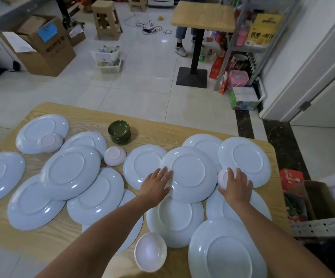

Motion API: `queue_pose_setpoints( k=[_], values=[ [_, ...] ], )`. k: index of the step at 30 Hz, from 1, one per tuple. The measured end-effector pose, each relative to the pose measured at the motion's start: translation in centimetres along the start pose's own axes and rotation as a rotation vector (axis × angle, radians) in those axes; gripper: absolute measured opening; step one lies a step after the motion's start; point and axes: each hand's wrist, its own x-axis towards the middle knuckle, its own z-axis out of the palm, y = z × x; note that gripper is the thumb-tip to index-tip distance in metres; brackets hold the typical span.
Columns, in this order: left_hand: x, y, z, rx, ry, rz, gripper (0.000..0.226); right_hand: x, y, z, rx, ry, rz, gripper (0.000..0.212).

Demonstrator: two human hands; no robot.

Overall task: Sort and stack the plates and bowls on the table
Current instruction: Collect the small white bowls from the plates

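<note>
Several pale blue plates lie upside down and overlapping across the wooden table (94, 119). My left hand (155, 184) rests flat on the left rim of the middle plate (190, 173), fingers spread. My right hand (235, 186) covers a small white bowl (222, 177) lying between that plate and the far right plate (247, 159). Another white bowl (150, 251) stands upright at the near edge. Two more small bowls lie upside down: one (114, 155) on the table, one (51, 142) on the far left plate. A stack of dark green dishes (119, 132) stands at the back.
Beyond the table are cardboard boxes (42, 43), plastic stools (106, 19), a white basket (108, 59) and a small pedestal table (202, 15) with a person's legs behind it. A shelf (249, 37) and a door stand at the right.
</note>
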Motion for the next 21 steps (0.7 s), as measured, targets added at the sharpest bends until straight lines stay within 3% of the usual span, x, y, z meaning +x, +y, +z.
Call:
queue_pose_setpoints(
  k=[9, 14, 17, 21],
  values=[
    [-0.2, 0.4, 0.1, -0.024, 0.015, -0.001, 0.063, 0.4, 0.2, -0.4, -0.177, 0.071, -0.06, 0.076],
    [-0.9, 0.0, 0.0, 0.005, 0.052, -0.008, 0.06, -0.3, 0.1, -0.4, -0.307, 0.014, -0.14, 0.063],
    [-1.5, -0.4, -0.1, 0.009, 0.079, -0.023, 0.059, -1.8, 0.0, -0.6, -0.309, -0.013, -0.178, 0.075],
    [-2.6, -0.9, -0.1, 0.017, 0.087, -0.06, 0.057, -3.9, 0.8, 0.8, -0.279, 0.168, -0.364, 0.082]
  ],
)
